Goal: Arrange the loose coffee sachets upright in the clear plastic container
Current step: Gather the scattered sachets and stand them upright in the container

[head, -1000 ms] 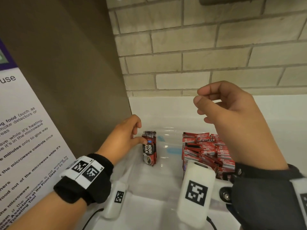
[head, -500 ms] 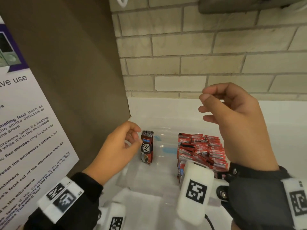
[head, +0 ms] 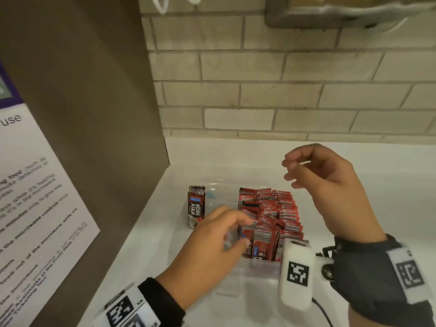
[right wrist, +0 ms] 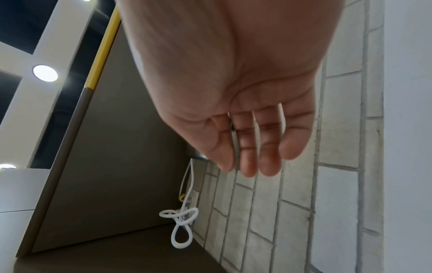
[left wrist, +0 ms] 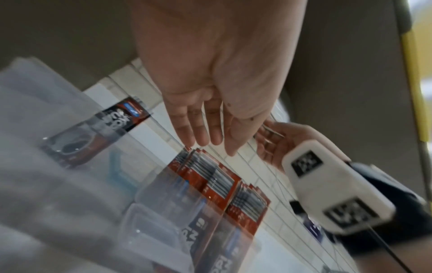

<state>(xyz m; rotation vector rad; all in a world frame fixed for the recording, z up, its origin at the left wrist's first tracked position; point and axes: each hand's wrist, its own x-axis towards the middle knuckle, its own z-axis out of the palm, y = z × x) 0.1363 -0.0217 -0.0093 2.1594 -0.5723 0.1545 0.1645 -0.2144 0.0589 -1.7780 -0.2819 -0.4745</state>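
Observation:
A clear plastic container [head: 259, 265] stands on the white counter. A few dark Kopi Juan sachets [head: 196, 206] stand upright at its left end, also seen in the left wrist view as upright sachets [left wrist: 105, 129]. A dense pile of red sachets [head: 271, 218] fills the right part. My left hand [head: 244, 232] reaches over the pile's near left corner with straight fingers [left wrist: 205, 133] and holds nothing. The right hand [head: 289, 171] hovers above the pile, fingers [right wrist: 247, 158] loosely bent and empty.
A brown side panel [head: 94, 114] with a printed notice [head: 35, 208] walls off the left. The brick wall [head: 283, 95] closes the back, and a white cable loop [right wrist: 180, 230] hangs by it. A grey fixture [head: 330, 10] juts out overhead.
My left hand has let go of the upright sachets at the left end and moved right to the red pile. The right hand has stayed raised.

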